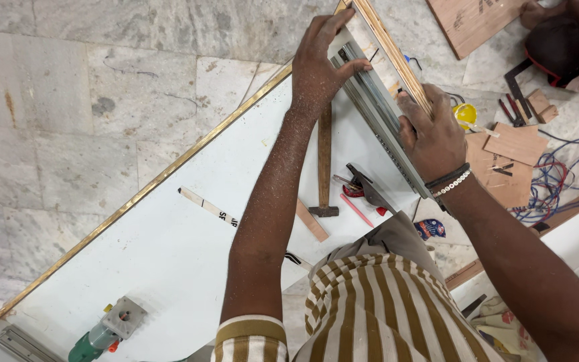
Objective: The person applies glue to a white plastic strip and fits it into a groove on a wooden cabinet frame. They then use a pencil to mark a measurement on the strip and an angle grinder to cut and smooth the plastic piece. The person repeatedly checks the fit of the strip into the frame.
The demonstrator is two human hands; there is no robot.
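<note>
Nearest us: our striped shirt and both forearms reach away over the white board [189,234], which serves as the desk and lies on the marble floor [68,100].
Loose tools between our arms: a hammer [324,167] lies with its wooden handle pointing away from us; just beside it, a red pencil [356,210].
Near left corner: a green power tool [98,338], well apart from both hands.
Metal drawer slide [376,110]: it lies along the board's far right edge, against the upright wooden side panel [390,47]; its long axis runs from near right, by our right wrist, to far left.
Right hand [433,137]: the nearer one, curled over the slide's middle, fingers pressing down beside the wooden panel; we cannot tell whether they close fully round it.
Left hand [319,64]: farther along the same axis, spread fairly open, fingertips resting on the slide's far end, thumb on the rail.
Beyond: wood offcuts, a yellow cup [465,115] and tangled wires [564,181] on the floor.
</note>
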